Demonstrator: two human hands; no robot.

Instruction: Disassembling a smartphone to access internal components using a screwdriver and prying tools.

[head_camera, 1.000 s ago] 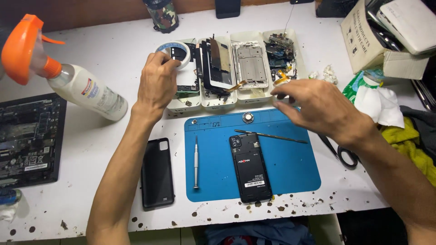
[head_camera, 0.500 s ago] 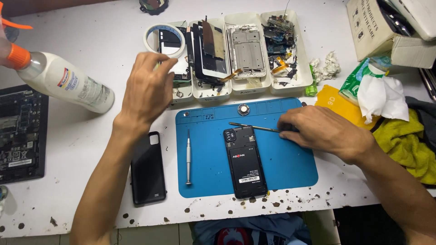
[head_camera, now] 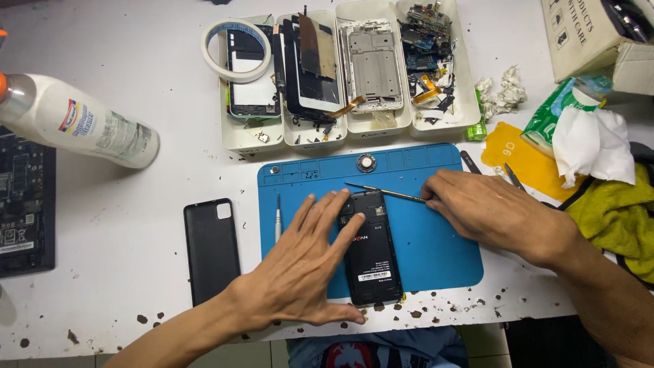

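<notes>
A black phone [head_camera: 372, 251] with its back cover off lies face down on the blue work mat [head_camera: 429, 238]. My left hand [head_camera: 306, 266] lies flat on the mat with its fingers spread, and the fingertips touch the phone's left edge. My right hand [head_camera: 494, 211] rests on the mat to the phone's right, fingers closed on the end of thin metal tweezers [head_camera: 383, 191] that point left past the phone's top. A black back cover [head_camera: 211, 249] lies left of the mat. A small screwdriver [head_camera: 278, 217] lies on the mat's left part.
Several white trays [head_camera: 242, 138] at the back hold phone screens, frames and small parts, with a tape roll [head_camera: 208, 48] on the left one. A white spray bottle [head_camera: 82, 129] lies at left, a keyboard [head_camera: 24, 201] at far left. Tissues, a yellow cloth [head_camera: 613, 211] and a cardboard box are at right.
My left hand has come down from the trays onto the mat beside the phone. My right hand has stayed at the tweezers. The view has shifted closer.
</notes>
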